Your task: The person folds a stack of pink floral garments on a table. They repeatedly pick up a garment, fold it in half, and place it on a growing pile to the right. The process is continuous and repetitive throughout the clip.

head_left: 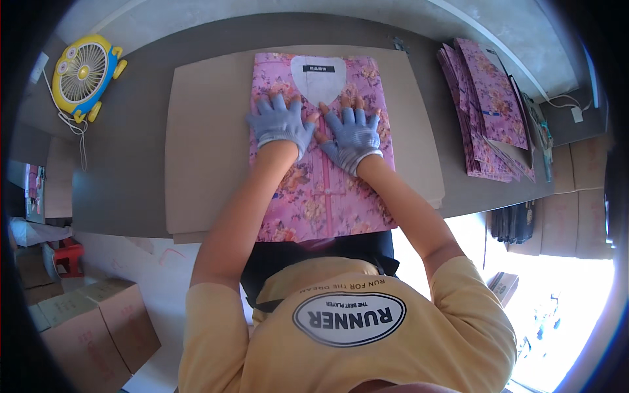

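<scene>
A pink garment [304, 213] with a flower print lies folded into a flat rectangle before me. Its rounded neck opening shows a white inside with a small black label [318, 69], and a pink strip runs down its middle. I wear pale blue gloves that leave the fingertips bare. My left hand [283, 124] rests flat on the garment just below the left side of the neckline, fingers spread. My right hand [352, 133] lies flat across from it, fingers also apart. Neither hand grips anything. Beneath the garment is a large brown cardboard sheet [203, 137].
The cardboard lies on a grey table [124, 177]. A yellow and blue fan [82, 75] with a cord stands at the far left. A stack of similar pink floral pieces [491, 105] is at the right. Cartons [98, 327] and a red stool [67, 257] are on the lower left.
</scene>
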{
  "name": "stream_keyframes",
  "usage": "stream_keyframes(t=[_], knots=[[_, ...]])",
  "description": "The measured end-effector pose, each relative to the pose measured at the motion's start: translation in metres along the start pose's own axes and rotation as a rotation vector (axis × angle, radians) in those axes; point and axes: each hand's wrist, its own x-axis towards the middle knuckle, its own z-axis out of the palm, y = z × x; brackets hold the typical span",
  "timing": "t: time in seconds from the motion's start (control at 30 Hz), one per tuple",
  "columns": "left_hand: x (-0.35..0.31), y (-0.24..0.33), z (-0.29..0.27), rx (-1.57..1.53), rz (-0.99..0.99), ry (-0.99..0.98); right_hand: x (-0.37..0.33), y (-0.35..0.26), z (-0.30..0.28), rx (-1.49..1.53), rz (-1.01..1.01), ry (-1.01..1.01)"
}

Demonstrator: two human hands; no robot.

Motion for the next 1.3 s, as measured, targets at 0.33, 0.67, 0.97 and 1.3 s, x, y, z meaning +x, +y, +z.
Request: stream_keyframes(t=[0.33,0.67,0.97,1.3], knots=[[0.015,0.003,0.058,-0.122,0.31,0.377,0.164,0.12,0.023,0.051,-0.113,0.55],[0.015,-0.008,0.061,-0.145,0.294,0.411,0.132,0.115,0.052,-0.158,-0.355,0.364],[0.012,0.004,0.056,-0.191,0.294,0.326,-0.208,0.034,0.007,0.06,-0.349,0.038],[0.021,0.009,0.063,-0.16,0.224,0.328,0.144,-0.07,-0.043,0.275,-0.66,0.438]])
